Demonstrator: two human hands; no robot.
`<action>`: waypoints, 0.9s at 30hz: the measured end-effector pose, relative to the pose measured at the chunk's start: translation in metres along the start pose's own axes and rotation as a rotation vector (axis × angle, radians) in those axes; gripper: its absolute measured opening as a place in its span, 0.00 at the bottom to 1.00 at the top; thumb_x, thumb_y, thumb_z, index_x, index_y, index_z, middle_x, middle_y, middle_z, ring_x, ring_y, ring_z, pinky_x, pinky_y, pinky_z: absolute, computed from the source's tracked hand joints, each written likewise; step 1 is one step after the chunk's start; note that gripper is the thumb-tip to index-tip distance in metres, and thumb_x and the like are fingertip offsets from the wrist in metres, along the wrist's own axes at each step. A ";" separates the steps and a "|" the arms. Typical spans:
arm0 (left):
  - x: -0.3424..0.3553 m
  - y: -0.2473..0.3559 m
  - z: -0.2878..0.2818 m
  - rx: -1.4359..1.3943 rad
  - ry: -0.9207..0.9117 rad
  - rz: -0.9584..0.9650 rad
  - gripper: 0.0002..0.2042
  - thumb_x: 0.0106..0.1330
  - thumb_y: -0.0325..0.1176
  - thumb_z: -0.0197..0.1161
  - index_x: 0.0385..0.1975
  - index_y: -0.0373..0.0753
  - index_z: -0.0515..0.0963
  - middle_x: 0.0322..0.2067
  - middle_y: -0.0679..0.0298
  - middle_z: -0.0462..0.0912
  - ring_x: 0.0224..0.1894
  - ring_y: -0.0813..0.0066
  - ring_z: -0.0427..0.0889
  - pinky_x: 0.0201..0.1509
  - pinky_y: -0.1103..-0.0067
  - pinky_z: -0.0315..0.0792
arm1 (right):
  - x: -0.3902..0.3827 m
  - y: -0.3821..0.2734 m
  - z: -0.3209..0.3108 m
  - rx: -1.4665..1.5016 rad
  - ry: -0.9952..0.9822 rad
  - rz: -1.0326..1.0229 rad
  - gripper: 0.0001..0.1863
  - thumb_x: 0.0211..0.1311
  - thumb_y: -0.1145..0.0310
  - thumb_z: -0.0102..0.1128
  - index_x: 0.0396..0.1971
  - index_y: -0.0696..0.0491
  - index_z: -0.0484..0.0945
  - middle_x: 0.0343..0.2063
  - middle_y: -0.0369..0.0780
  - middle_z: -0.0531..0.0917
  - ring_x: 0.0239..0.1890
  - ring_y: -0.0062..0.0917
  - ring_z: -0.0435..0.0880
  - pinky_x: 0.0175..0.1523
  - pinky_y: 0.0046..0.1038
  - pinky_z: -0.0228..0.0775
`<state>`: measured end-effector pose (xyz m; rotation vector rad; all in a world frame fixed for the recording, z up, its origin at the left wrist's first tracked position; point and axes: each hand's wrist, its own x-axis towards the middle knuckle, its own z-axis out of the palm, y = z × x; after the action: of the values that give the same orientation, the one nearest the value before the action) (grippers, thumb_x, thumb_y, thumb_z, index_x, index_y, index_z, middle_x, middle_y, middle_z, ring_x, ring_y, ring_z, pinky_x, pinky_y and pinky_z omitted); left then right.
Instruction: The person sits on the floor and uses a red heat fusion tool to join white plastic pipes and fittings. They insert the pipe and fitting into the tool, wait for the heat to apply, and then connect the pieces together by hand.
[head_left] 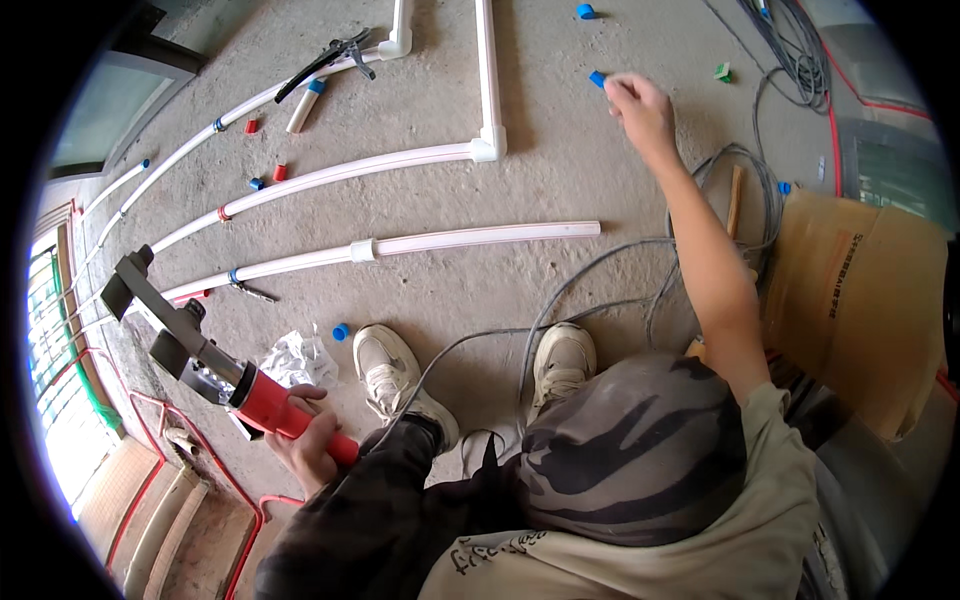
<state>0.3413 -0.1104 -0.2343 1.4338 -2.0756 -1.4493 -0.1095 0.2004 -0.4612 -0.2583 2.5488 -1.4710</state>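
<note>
In my left hand [308,445], at the lower left, is a pipe welding tool [268,400]. My fingers wrap round its red handle, and its grey metal head points up and left over the white pipes. My right arm stretches far forward, and the right hand [643,115] is closed in a pinch. A small blue pipe plug [597,78] shows at its fingertips. A loose white pipe with a coupling [362,250] lies on the floor in front of my shoes. Beyond it, another white pipe [350,175] joins an elbow [490,144].
Black-handled pipe cutters [325,65] rest across the farther pipe. Another blue plug [586,11] lies far ahead, and one [341,332] beside my left shoe. Grey cable [570,280] loops between my feet and rightward. A cardboard box [850,290] stands at right; crumpled wrapping [300,358] lies left.
</note>
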 end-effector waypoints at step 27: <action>0.003 0.074 0.096 -0.531 -0.196 0.332 0.15 0.49 0.22 0.63 0.38 0.37 0.72 0.33 0.58 0.75 0.33 0.68 0.79 0.41 0.74 0.75 | -0.207 0.032 -0.030 0.125 0.255 -0.047 0.09 0.72 0.69 0.59 0.42 0.58 0.84 0.34 0.49 0.87 0.37 0.40 0.88 0.42 0.37 0.77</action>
<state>0.2346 -0.0543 -0.2216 0.7352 -1.7229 -1.8554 0.0818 0.2912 -0.4587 -0.1196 2.6427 -1.7770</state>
